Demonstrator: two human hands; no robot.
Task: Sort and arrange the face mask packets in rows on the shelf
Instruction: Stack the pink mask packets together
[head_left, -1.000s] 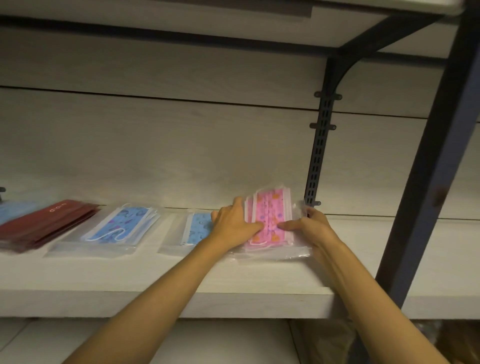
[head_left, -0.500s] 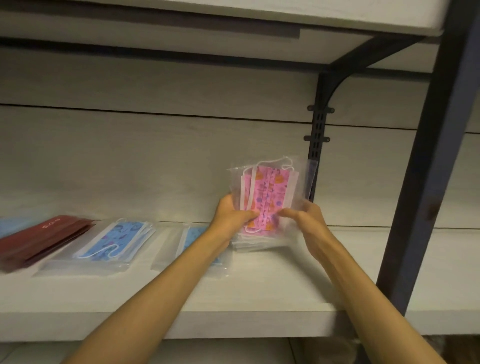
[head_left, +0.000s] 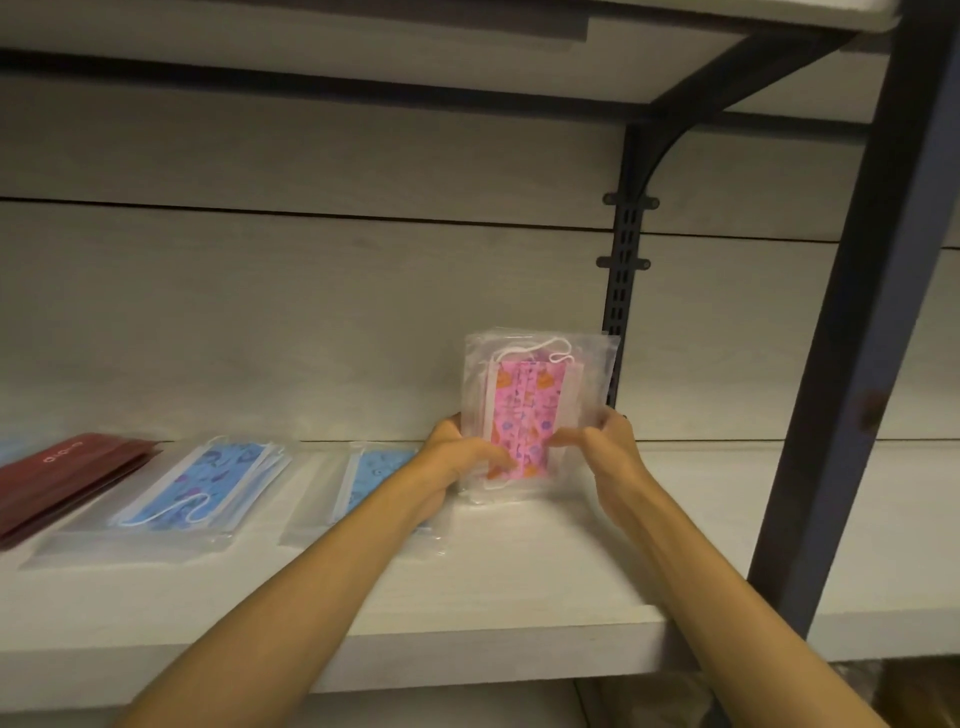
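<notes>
Pink packets (head_left: 530, 410): you hold a small stack of clear packets with pink printed masks upright, its lower edge on or just above the shelf (head_left: 519, 587); which one you cannot tell. It stands close to the back wall.
Left hand (head_left: 460, 457): your fingers curl round the stack's lower left edge.
Right hand (head_left: 602, 441): your fingers pinch the stack's lower right edge.
Blue packet (head_left: 374, 483): lies flat just left of the stack, partly hidden by your left arm.
Blue stack (head_left: 208, 483): lies flat further left, white ear loops showing.
Red packets (head_left: 62, 478): lie flat at the far left, beside the blue stack.
Rail (head_left: 621, 312): dark slotted upright on the wall, just behind the pink packets.
Post (head_left: 857, 364): dark frame upright at your right.
</notes>
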